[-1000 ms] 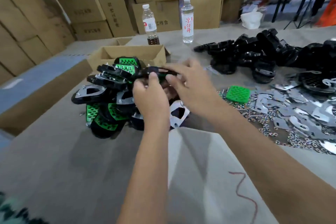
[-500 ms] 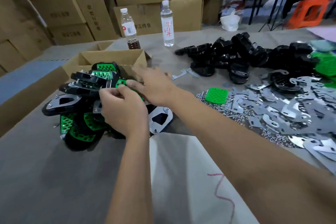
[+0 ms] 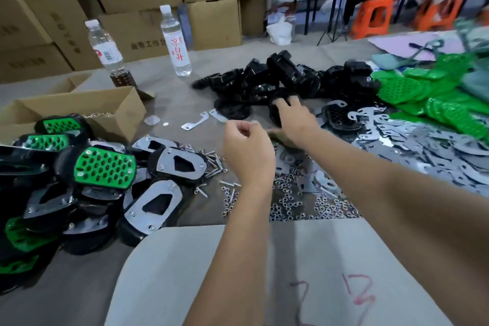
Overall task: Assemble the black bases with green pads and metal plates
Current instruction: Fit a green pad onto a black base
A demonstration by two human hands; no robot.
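Finished black bases with green pads (image 3: 103, 167) and metal plates lie heaped at the left. A pile of bare black bases (image 3: 280, 74) sits at the middle back. Loose green pads (image 3: 436, 98) are at the far right, and metal plates (image 3: 423, 145) are spread in front of them. My right hand (image 3: 293, 119) reaches into the near edge of the black pile, its fingers curled over one black base (image 3: 275, 114). My left hand (image 3: 246, 151) hovers above the table beside it, fingers loosely curled, holding nothing I can see.
Nuts (image 3: 291, 206) and screws (image 3: 211, 159) are scattered under my forearms. An open cardboard box (image 3: 111, 111) stands at the back left, with two bottles (image 3: 177, 42) behind it. A pale sheet (image 3: 264, 272) covers the near table. Stacked cartons line the back.
Both hands left the finished heap at the left. My right hand moved right and forward to the black pile; my left hand let go of the assembled base and drifted right.
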